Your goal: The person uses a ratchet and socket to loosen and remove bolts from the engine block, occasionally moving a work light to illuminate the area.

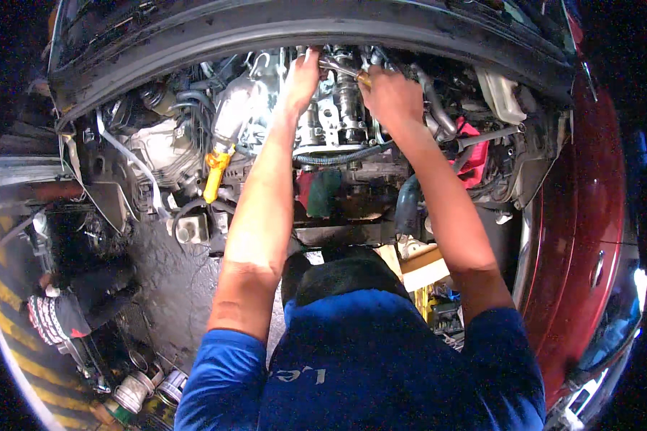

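An opened car engine (331, 118) lies beneath both hands, its camshafts and metal parts exposed and brightly lit. My right hand (397, 100) is closed round the handle of a shiny ratchet (341, 67), whose shaft points left across the top of the engine. At the other end of that tool, my left hand (303, 77) has its fingers closed about the head; what sits under them is hidden. Left of my left forearm, a yellow-handled work lamp (216, 176) rests among the engine parts.
The raised hood (309, 32) spans the far side, close above my hands. A red plastic part (473, 154) lies at the right of the bay. A dark red car (579, 215) stands right. Another person (65, 312) is at lower left, near several buckets (133, 391).
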A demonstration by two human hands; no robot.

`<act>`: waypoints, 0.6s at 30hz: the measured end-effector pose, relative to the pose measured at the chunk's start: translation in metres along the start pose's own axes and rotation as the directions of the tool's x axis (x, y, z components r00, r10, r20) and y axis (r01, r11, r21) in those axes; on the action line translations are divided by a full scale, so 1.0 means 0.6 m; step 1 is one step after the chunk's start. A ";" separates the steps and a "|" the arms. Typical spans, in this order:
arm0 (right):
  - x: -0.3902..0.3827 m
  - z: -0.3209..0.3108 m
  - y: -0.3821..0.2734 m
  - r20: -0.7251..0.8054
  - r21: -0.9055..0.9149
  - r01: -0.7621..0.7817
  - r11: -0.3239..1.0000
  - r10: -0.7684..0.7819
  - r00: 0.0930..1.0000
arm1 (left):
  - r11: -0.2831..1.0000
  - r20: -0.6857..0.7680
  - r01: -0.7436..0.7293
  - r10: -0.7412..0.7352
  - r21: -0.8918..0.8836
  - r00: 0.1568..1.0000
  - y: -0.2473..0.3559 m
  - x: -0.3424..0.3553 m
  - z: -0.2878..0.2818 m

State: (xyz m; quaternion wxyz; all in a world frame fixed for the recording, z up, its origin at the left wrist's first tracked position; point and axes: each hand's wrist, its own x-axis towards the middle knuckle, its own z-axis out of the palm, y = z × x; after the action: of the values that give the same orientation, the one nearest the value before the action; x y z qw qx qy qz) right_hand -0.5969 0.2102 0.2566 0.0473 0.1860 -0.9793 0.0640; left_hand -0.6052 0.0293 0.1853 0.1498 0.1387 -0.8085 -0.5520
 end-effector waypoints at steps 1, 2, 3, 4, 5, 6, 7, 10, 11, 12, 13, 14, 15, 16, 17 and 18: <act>0.005 0.007 0.013 -0.053 -0.022 0.091 0.996 -0.092 0.994 | 0.986 0.071 0.119 -0.111 -0.117 0.991 0.013 -0.009 -0.001; 0.008 0.014 0.027 -0.102 -0.051 0.179 0.982 -0.184 0.978 | 0.986 0.081 0.118 -0.109 -0.121 0.991 0.022 -0.011 0.005; 0.011 0.012 0.020 -0.114 -0.057 0.225 0.973 -0.230 0.967 | 0.970 0.072 0.143 -0.131 -0.197 0.989 0.015 -0.009 -0.004; 0.017 0.011 0.017 -0.118 -0.051 0.233 0.971 -0.238 0.964 | 0.948 0.066 0.165 -0.153 -0.273 0.986 0.009 -0.008 -0.012; 0.025 0.009 0.015 -0.129 -0.055 0.296 0.954 -0.301 0.945 | 0.895 0.045 0.181 -0.178 -0.408 0.983 0.004 -0.009 -0.012; 0.030 0.011 0.028 -0.132 -0.068 0.338 0.938 -0.345 0.929 | 0.893 0.057 0.185 -0.177 -0.409 0.983 0.013 -0.016 -0.004; 0.034 0.012 0.043 -0.134 -0.074 0.323 0.943 -0.331 0.934 | 0.908 0.041 0.181 -0.179 -0.378 0.983 0.026 -0.025 0.003; 0.058 0.015 0.061 -0.159 -0.051 0.409 0.911 -0.411 0.897 | 0.929 0.019 0.164 -0.167 -0.333 0.986 0.019 -0.026 -0.006; 0.085 0.018 0.075 -0.061 0.026 0.422 0.906 -0.419 0.906 | 0.932 0.034 0.184 -0.183 -0.313 0.983 0.013 -0.026 -0.004; 0.119 0.019 0.084 0.026 0.101 0.430 0.897 -0.434 0.901 | 0.936 0.042 0.194 -0.190 -0.293 0.981 0.012 -0.016 -0.004; 0.142 0.013 0.073 0.022 0.110 0.437 0.893 -0.441 0.897 | 0.939 0.032 0.193 -0.192 -0.286 0.981 0.003 -0.013 -0.011; 0.168 0.004 0.063 -0.007 0.058 0.416 0.908 -0.416 0.909 | 0.950 0.022 0.132 -0.131 -0.282 0.991 -0.005 -0.009 -0.018; 0.189 -0.003 0.062 -0.031 0.001 0.384 0.923 -0.384 0.923 | 0.956 0.023 0.075 -0.072 -0.284 0.997 -0.004 -0.008 -0.017; 0.204 -0.007 0.064 -0.057 -0.057 0.348 0.936 -0.351 0.934 | 0.958 0.025 0.018 -0.011 -0.286 1.000 -0.003 -0.008 -0.015; 0.207 0.011 0.070 -0.055 -0.058 0.345 0.937 -0.348 0.936 | 0.956 0.056 0.083 -0.070 -0.282 0.996 -0.002 -0.009 -0.014; 0.200 0.057 0.103 -0.136 0.033 0.299 0.954 -0.292 0.947 | 0.952 0.087 0.091 -0.069 -0.291 0.994 0.016 -0.012 0.005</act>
State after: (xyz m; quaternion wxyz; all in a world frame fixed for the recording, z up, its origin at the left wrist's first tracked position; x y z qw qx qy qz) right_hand -0.7333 0.2191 0.2302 0.1149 0.3273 -0.9331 0.0943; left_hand -0.6005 0.0378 0.1926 0.1155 0.1264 -0.7159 -0.6768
